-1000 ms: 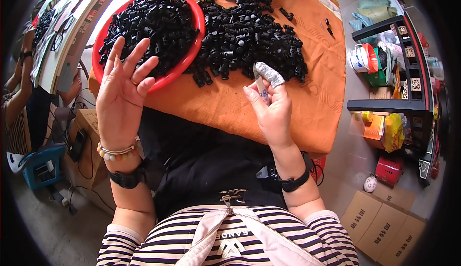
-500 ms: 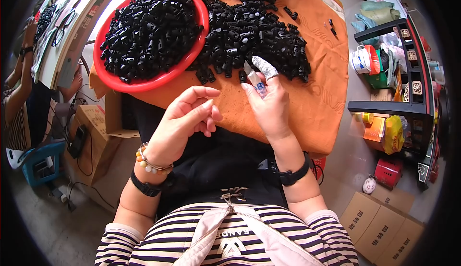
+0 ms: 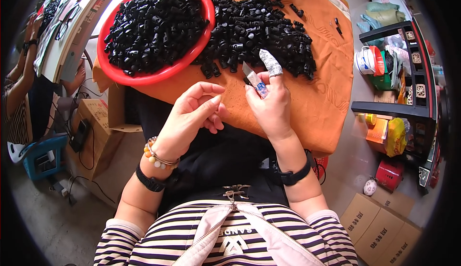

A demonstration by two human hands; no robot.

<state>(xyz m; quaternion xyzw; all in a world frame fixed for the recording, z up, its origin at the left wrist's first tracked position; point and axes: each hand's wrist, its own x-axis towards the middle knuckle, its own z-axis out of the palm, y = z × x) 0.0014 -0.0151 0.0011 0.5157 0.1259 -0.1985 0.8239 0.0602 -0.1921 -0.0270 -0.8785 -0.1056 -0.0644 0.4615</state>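
Observation:
My right hand (image 3: 272,105) is closed on a small pointed blade (image 3: 255,79) with a clear, blue-marked wrapping at its lower end. Pale grey wrapping (image 3: 271,63) covers its index finger, which points up toward a heap of small black plastic cord locks (image 3: 259,31). A dark bit shows beside the blade, too small to make out. Left of it, my left hand (image 3: 198,107) hovers over the table's near edge, fingers curled in and thumb close to them; what they hold, if anything, is hidden. A red basin (image 3: 209,14) full of similar black pieces stands beyond it.
An orange cloth (image 3: 326,98) covers the table, with a few loose pieces at its right. Black shelving (image 3: 394,106) stands on the right, above cardboard boxes (image 3: 379,227). On the left are an open carton (image 3: 98,141), a blue stool (image 3: 45,158) and another person's arm (image 3: 29,55).
The whole view has shifted slightly, so the basin and heap sit a little higher and further right. My hands keep nearly the same pose, the left thumb and fingers slightly closer together.

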